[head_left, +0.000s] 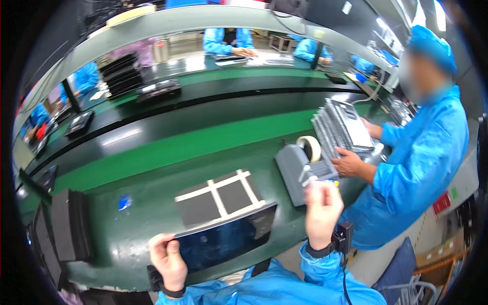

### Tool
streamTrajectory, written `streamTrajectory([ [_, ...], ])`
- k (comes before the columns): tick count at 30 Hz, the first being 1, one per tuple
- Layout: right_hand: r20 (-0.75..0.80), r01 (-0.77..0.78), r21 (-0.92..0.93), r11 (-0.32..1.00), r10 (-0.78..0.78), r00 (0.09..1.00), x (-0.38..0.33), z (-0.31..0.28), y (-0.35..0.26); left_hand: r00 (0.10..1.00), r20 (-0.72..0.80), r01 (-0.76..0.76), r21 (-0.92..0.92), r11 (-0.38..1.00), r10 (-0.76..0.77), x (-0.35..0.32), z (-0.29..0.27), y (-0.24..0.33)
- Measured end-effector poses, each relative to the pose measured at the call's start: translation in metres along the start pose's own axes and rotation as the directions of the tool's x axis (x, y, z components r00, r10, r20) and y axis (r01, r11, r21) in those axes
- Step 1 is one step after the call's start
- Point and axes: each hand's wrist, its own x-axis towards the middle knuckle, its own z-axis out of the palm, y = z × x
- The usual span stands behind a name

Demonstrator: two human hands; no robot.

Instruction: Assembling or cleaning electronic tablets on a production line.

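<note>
Gripping a dark screen by its left end, the left hand holds it tilted near the front edge of the green table. From this view its top edge overlaps the near side of a black pad with white strips. The right hand, fingertips bunched, is at the grey tape dispenser; I cannot tell whether it grasps anything. Open tabletop spreads left toward the black foam stack; rightward, a co-worker holding silver trays narrows the room.
</note>
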Motion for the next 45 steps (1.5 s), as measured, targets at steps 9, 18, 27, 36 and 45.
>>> streamTrajectory([
  [9,-0.174,-0.608,0.200,0.768,0.638,0.750,-0.028,-0.067,0.136,1.000,0.025,0.017,-0.043,0.999,-0.016,0.007,0.009,-0.005],
  [18,0.312,0.254,0.042,0.966,-0.255,0.915,0.006,-0.022,0.018,0.992,0.118,0.064,-0.219,0.974,-0.038,0.013,0.025,0.002],
  [27,0.835,0.638,0.366,0.678,-0.541,0.096,0.015,0.108,-0.061,0.993,0.118,0.056,-0.213,0.975,-0.031,0.014,0.027,0.005],
  [36,0.756,0.786,0.148,0.600,-0.582,0.302,-0.002,0.112,-0.047,0.994,0.095,0.067,-0.188,0.980,-0.050,0.017,0.026,0.002],
  [45,0.672,0.779,0.253,0.574,-0.684,0.285,-0.011,0.105,-0.034,0.994,0.097,0.065,-0.204,0.977,-0.046,0.017,0.030,0.002],
])
